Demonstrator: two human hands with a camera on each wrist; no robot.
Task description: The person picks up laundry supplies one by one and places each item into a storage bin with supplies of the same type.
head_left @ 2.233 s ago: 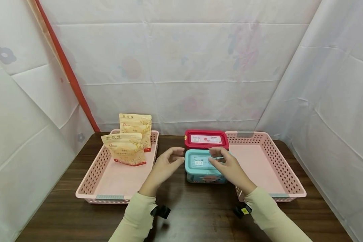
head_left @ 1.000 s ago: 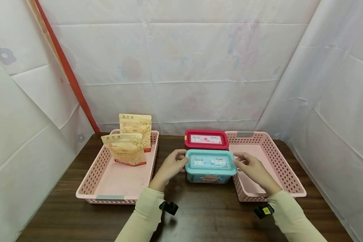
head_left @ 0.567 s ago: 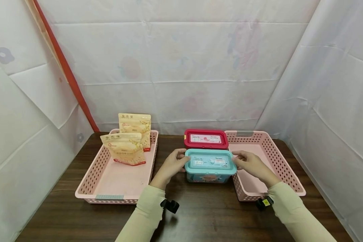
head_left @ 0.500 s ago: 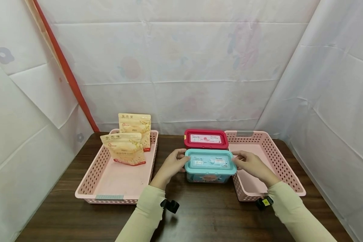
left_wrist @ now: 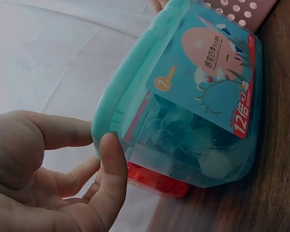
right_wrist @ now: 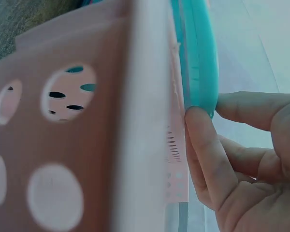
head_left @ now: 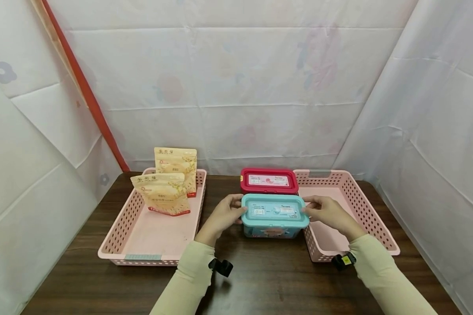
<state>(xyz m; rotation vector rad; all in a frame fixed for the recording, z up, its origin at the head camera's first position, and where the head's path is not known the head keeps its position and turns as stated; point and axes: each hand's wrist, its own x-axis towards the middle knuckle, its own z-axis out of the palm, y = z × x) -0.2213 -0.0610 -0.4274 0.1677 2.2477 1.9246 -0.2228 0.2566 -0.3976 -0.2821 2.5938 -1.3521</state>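
A turquoise plastic tub [head_left: 273,221] with a lid stands on the table in the head view. In the left wrist view its clear body [left_wrist: 179,140] shows laundry pods behind a printed label. At the tub's left end, my left hand [head_left: 223,215] pinches the lid's rim between thumb and fingers. My right hand [head_left: 330,215] pinches the opposite end of the rim; the right wrist view shows that thumb and finger on the lid edge [right_wrist: 202,53]. Right behind is a similar tub with a red lid [head_left: 270,180], partly hidden by the turquoise one.
A pink basket [head_left: 368,214] is close against the tubs on the right, below my right hand. Another pink basket [head_left: 157,236] on the left holds two yellow pouches [head_left: 163,194], [head_left: 177,166] standing upright. White sheeting [head_left: 236,87] encloses the dark wooden table [head_left: 260,280].
My right hand has moved right, from over the turquoise lid to its right end. My left hand has closed in on the left end. Over the last half second hardly anything differs.
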